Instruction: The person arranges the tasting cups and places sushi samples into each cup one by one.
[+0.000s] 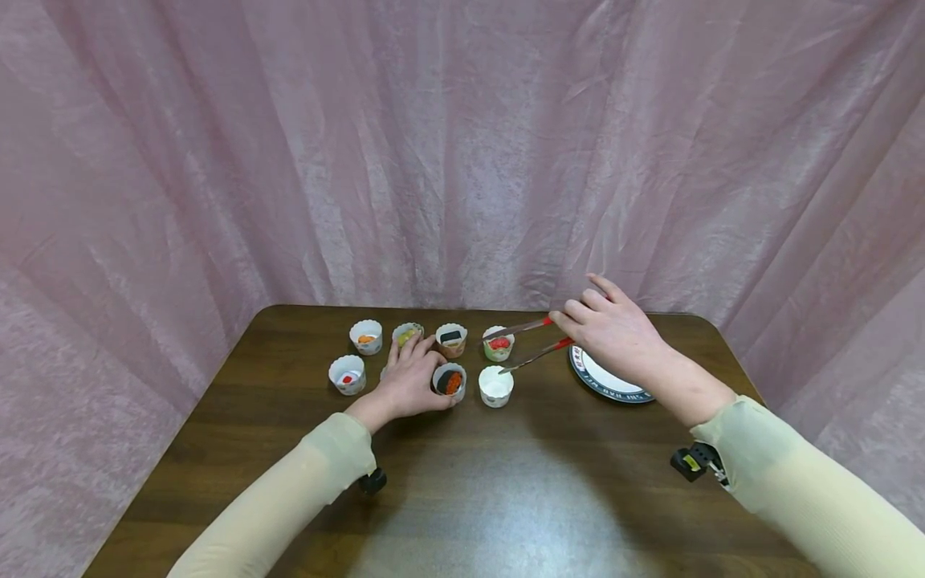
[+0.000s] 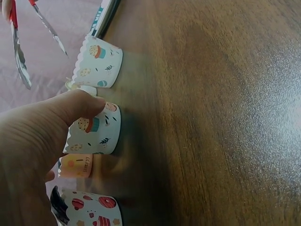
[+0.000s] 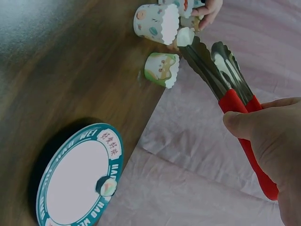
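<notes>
In the head view my left hand (image 1: 410,376) grips a small paper cup (image 1: 461,393) with a dark and orange sushi-like piece (image 1: 452,382) inside. From the left wrist, the thumb presses on that cup's patterned wall (image 2: 87,136). My right hand (image 1: 614,333) holds metal tongs with red handles (image 3: 256,165); their arms are spread apart. One tong tip reaches the rim of a white cup (image 1: 495,393), and the other overlaps a cup with a red piece (image 1: 499,343) behind it.
More paper cups stand in two rows, among them one with an orange piece (image 1: 366,339) and one with a dark piece (image 1: 451,337). At the right lies a blue-rimmed plate (image 3: 49,188) bearing a small round piece (image 3: 107,186). A pink curtain (image 1: 433,160) hangs behind the table.
</notes>
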Tool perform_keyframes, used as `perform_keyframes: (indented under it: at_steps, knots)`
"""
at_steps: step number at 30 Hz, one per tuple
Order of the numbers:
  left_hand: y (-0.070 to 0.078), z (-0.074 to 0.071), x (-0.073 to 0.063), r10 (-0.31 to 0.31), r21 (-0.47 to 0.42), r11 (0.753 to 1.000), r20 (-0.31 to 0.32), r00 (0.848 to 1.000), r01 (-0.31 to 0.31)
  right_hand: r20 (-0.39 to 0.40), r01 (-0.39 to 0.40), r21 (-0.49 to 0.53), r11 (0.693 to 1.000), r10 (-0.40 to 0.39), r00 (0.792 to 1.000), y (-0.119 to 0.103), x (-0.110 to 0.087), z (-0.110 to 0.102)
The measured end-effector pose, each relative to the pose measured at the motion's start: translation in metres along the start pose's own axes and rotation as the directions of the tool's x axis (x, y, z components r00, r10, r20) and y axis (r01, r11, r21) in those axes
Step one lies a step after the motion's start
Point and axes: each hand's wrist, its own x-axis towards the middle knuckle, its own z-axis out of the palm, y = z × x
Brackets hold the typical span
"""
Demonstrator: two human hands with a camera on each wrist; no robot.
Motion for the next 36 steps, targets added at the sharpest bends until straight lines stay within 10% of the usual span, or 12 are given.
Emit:
perform_keyframes:
  at_steps: [13,36]
  knots:
    - [0.001,-0.01,-0.008,0.016,0.028,0.999,0.038,0.999,-0.017,-0.002,-0.023,0.011,1.0,0.023,1.0,0.007,-0.014,0.004]
    - [-0.003,-0.035,-0.032,0.073,-0.018,0.997,-0.084,0.994,-0.075,0.027,-0.113,0.073,0.991,0.111,0.993,0.041,-0.068,-0.003]
